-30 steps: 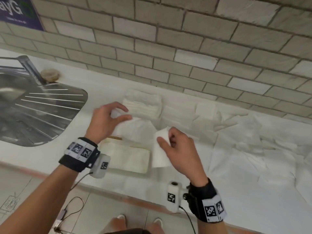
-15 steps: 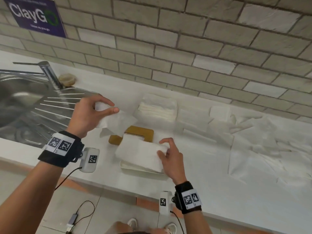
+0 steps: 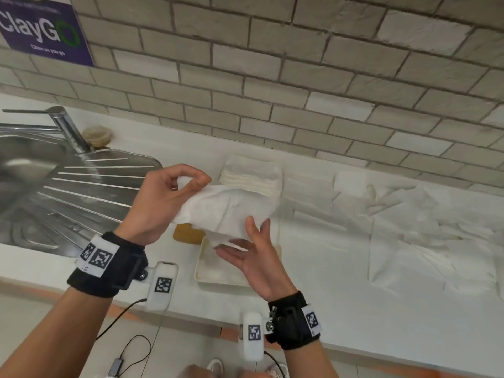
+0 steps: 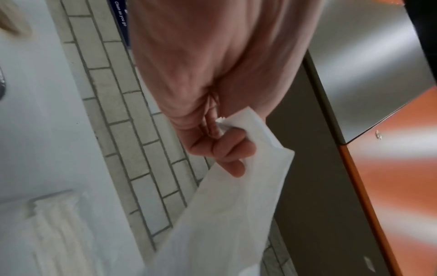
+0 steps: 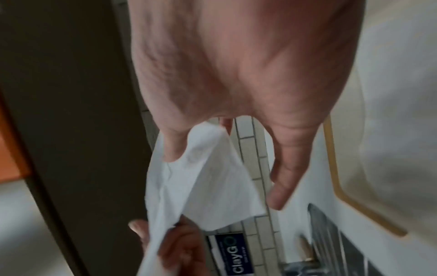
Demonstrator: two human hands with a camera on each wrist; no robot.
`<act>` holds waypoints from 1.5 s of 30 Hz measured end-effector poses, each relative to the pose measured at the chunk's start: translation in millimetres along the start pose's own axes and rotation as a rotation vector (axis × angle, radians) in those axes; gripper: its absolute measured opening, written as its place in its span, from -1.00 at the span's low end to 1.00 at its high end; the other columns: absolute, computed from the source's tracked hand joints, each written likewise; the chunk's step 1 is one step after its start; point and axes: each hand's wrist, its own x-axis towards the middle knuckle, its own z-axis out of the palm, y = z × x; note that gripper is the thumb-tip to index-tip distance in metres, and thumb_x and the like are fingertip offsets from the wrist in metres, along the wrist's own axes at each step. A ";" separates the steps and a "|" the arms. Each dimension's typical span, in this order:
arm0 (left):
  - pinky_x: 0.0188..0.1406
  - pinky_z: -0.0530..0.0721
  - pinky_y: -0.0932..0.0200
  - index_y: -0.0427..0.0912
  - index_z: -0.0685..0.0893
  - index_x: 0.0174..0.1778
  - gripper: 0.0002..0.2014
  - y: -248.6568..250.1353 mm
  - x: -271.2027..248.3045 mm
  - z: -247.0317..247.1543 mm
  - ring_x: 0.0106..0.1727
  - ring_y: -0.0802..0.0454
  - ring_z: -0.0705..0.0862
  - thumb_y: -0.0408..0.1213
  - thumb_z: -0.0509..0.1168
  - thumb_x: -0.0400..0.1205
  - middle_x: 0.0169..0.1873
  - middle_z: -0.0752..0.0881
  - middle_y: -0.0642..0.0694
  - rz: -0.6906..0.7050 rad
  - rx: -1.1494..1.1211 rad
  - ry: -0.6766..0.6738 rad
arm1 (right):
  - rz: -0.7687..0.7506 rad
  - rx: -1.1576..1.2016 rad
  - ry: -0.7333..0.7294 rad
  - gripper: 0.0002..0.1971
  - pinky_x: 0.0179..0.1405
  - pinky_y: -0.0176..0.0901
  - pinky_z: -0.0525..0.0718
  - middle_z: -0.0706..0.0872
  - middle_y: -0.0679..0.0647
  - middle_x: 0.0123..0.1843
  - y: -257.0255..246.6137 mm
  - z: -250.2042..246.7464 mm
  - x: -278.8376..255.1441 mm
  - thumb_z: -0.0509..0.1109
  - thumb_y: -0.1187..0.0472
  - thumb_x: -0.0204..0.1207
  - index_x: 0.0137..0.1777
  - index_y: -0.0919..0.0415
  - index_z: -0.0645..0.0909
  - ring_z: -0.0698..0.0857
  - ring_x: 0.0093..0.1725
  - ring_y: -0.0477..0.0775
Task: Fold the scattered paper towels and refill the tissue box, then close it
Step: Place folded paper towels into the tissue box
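One white paper towel (image 3: 226,211) hangs in the air between my hands, above the open cream tissue box (image 3: 200,268). My left hand (image 3: 196,182) pinches its upper left corner with thumb and fingertips, which the left wrist view shows close up: left hand (image 4: 227,142), paper towel (image 4: 224,224). My right hand (image 3: 245,236) holds the towel's lower right edge between thumb and spread fingers. In the right wrist view the paper towel (image 5: 205,186) bunches between the fingers of my right hand (image 5: 201,140). A wooden lid (image 3: 188,233) lies just left of the box, partly hidden. A stack of folded towels (image 3: 251,178) sits behind.
Several unfolded towels (image 3: 409,227) lie scattered over the white counter on the right. A steel sink and drainer (image 3: 41,186) with a tap (image 3: 65,126) fill the left. A brick wall runs close behind. The counter's front edge is just under my wrists.
Both hands have lifted the towel off the box and spread it between them. The right hand rose from the box's edge and the left moved right.
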 end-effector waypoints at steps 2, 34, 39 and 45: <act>-0.31 0.67 0.40 -0.30 0.86 0.07 -0.75 -9.0 -3.5 1.1 -0.30 0.24 0.75 -0.17 0.47 0.64 -0.17 0.87 0.01 -0.049 -0.032 0.005 | -0.023 0.089 0.065 -0.48 0.60 0.38 0.64 0.72 0.21 0.58 -2.1 2.1 4.7 0.49 0.09 0.78 0.70 0.02 0.48 0.71 0.56 0.31; 0.04 0.83 0.28 0.02 0.91 0.04 -0.74 -52.9 -16.4 22.4 -0.06 0.19 0.89 -0.44 0.64 0.56 -0.17 0.91 0.07 -0.076 0.407 -0.027 | -0.540 -1.025 0.369 -0.83 -0.01 -0.43 0.70 0.48 -0.12 0.33 11.9 -80.4 2.9 0.72 0.20 0.55 0.03 -0.10 0.89 0.76 0.19 -0.08; 0.01 0.71 0.33 0.09 0.87 -0.07 -0.88 -64.3 -16.3 10.6 0.04 0.24 0.74 -0.21 0.65 0.58 0.08 0.67 0.11 0.100 0.617 0.050 | -0.516 -0.866 0.447 -0.68 0.16 -0.11 0.71 0.69 -0.11 0.21 7.7 -89.7 0.7 0.63 0.00 0.65 -0.26 0.14 0.72 0.78 0.15 -0.08; -0.09 0.72 0.17 0.01 0.64 0.03 -0.83 -103.9 -23.8 21.5 -0.13 0.16 0.80 -0.10 0.52 0.70 -0.18 0.81 0.09 -0.025 0.567 0.020 | -0.438 -0.891 0.558 -0.78 -0.35 -0.24 0.48 0.58 -0.12 -0.41 17.8 -87.7 1.5 0.51 0.07 0.76 0.15 -0.10 0.47 0.48 -0.43 -0.09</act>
